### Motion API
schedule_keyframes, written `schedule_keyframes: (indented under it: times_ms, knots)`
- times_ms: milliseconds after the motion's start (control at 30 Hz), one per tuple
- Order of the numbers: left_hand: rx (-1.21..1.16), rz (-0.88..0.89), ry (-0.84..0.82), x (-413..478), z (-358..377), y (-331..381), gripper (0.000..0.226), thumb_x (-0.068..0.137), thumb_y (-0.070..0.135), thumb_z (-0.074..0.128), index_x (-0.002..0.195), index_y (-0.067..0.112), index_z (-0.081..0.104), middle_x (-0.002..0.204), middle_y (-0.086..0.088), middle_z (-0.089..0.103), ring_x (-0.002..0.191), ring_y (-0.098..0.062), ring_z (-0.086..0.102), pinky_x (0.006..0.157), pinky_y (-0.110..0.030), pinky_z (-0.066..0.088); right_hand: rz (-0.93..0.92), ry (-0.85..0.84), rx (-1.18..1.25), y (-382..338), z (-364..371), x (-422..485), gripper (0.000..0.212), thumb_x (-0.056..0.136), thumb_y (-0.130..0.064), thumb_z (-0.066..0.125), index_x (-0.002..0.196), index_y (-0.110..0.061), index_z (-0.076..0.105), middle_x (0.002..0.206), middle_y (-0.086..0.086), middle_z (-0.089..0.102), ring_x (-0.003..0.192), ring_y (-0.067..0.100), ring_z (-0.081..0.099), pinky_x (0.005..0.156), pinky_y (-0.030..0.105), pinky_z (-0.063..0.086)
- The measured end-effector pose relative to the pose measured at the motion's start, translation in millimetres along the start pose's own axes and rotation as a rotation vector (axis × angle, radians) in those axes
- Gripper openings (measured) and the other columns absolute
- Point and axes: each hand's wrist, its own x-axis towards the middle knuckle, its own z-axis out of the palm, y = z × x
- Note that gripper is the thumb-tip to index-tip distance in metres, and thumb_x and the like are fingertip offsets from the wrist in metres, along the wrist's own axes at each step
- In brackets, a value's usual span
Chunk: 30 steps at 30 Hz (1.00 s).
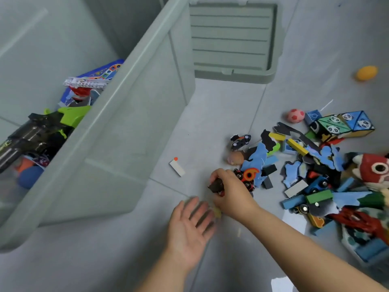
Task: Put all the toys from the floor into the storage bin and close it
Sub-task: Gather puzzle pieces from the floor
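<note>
Dark toy [216, 185] pinched in the right hand [228, 187]; left hand [189, 223] flat, empty. A loose pinch could drop it short of the bin [130, 127].

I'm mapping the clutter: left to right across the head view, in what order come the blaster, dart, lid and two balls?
Toy blaster, white dart, bin lid, pink ball, orange ball.
</note>
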Motion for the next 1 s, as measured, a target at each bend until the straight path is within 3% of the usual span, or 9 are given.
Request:
schedule_keyframes:
  times_ms: [100, 233, 367, 467, 567, 700, 867, 933, 1000]
  knots:
    - [-0.042, -0.065, -0.217, 2.9, 6.0, -1.8, 0.046, 0.089, 0.048, 0.042, 0.103, 0.015, 0.07, 0.104, -0.016, 0.068, 0.091, -0.031, 0.067, 0.082, -0.043, 0.047, -0.165, -0.001, 0.036, -27.6, -12.4, -36.1, 0.034, 0.076, -0.007, 0.061, 0.106, -0.022, 0.054, 0.102, -0.006, 0.049, 0.093, 0.009, 0.044, 0.08, 0.012, 0.035]
    - [-0.05, -0.047, -0.406, 2.1, 10.4, -1.3, 0.055, 0.049, 0.036, 0.087, 0.099, 0.016, 0.075, 0.098, -0.013, 0.072, 0.085, -0.028, 0.071, 0.069, -0.04, 0.058, -0.253, -0.037, -0.119, -38.8, -7.6, -78.5, 0.053, 0.089, -0.034, 0.053, 0.137, -0.032, 0.031, 0.142, -0.015, 0.035, 0.131, 0.0, 0.018, 0.107, 0.015, 0.018]
    - [-0.119, -0.06, -0.278, 2.8, 0.9, 2.1, 0.027, 0.092, 0.032, 0.046, 0.101, 0.017, 0.066, 0.095, -0.009, 0.064, 0.081, -0.024, 0.064, 0.066, -0.037, 0.058, -0.044, 0.256, -0.164, -9.5, -11.2, -82.7, 0.041, 0.092, -0.035, 0.046, 0.131, -0.033, 0.036, 0.135, -0.014, 0.04, 0.122, 0.002, 0.034, 0.104, 0.021, 0.032]
    - [-0.164, -0.026, -0.214, 1.7, -7.5, 11.0, 0.024, 0.096, 0.026, 0.043, 0.1, 0.016, 0.065, 0.094, -0.007, 0.061, 0.084, -0.022, 0.058, 0.07, -0.039, 0.055, 0.16, 0.133, -0.425, 14.9, -11.6, -60.6, 0.058, 0.093, -0.026, 0.047, 0.145, -0.023, 0.021, 0.152, -0.003, 0.023, 0.134, 0.019, 0.026, 0.105, 0.028, 0.032]
    - [-0.172, 0.012, -0.224, -3.7, -13.2, 22.7, 0.025, 0.096, 0.026, 0.043, 0.1, 0.014, 0.065, 0.093, -0.008, 0.061, 0.08, -0.021, 0.062, 0.072, -0.035, 0.054, 0.153, 0.02, -0.62, 21.2, -2.3, -40.6, 0.056, 0.096, -0.021, 0.042, 0.146, -0.025, 0.018, 0.157, -0.002, 0.0, 0.136, 0.027, 0.02, 0.094, 0.037, 0.046]
    - [-0.199, 0.034, -0.252, -7.9, -14.8, 30.0, 0.031, 0.098, 0.026, 0.039, 0.099, 0.007, 0.064, 0.092, -0.011, 0.061, 0.06, -0.019, 0.069, 0.068, -0.029, 0.056, 0.092, 0.099, -0.574, 28.8, 8.1, -38.4, 0.03, 0.093, -0.011, 0.043, 0.121, -0.015, 0.052, 0.153, 0.007, 0.013, 0.125, 0.032, 0.036, 0.082, 0.038, 0.05]
    - [-0.191, 0.024, -0.215, -4.4, -12.6, 20.3, 0.036, 0.1, 0.027, 0.035, 0.099, 0.004, 0.061, 0.096, -0.015, 0.058, 0.073, -0.027, 0.068, 0.063, -0.033, 0.06, 0.202, 0.272, -0.418, 37.1, 4.0, -49.6, 0.035, 0.082, -0.001, 0.052, 0.115, -0.012, 0.048, 0.137, 0.011, 0.03, 0.111, 0.03, 0.046, 0.081, 0.031, 0.046]
    - [-0.174, -0.008, -0.201, -3.4, -10.7, 15.1, 0.041, 0.101, 0.032, 0.032, 0.097, 0.004, 0.062, 0.097, -0.015, 0.059, 0.07, -0.028, 0.07, 0.056, -0.03, 0.059, 0.293, 0.3, -0.298, 39.7, 0.0, -56.0, 0.032, 0.079, -0.003, 0.057, 0.106, -0.016, 0.047, 0.121, 0.008, 0.043, 0.096, 0.025, 0.049, 0.072, 0.027, 0.044]
    - [-0.156, -0.01, -0.195, -2.1, -6.8, 10.6, 0.041, 0.1, 0.033, 0.032, 0.096, 0.005, 0.062, 0.099, -0.014, 0.059, 0.079, -0.028, 0.067, 0.062, -0.034, 0.06, 0.446, 0.365, -0.019, 35.5, -9.4, -62.7, 0.027, 0.077, -0.006, 0.062, 0.097, -0.016, 0.047, 0.103, 0.005, 0.052, 0.081, 0.02, 0.051, 0.059, 0.024, 0.042]
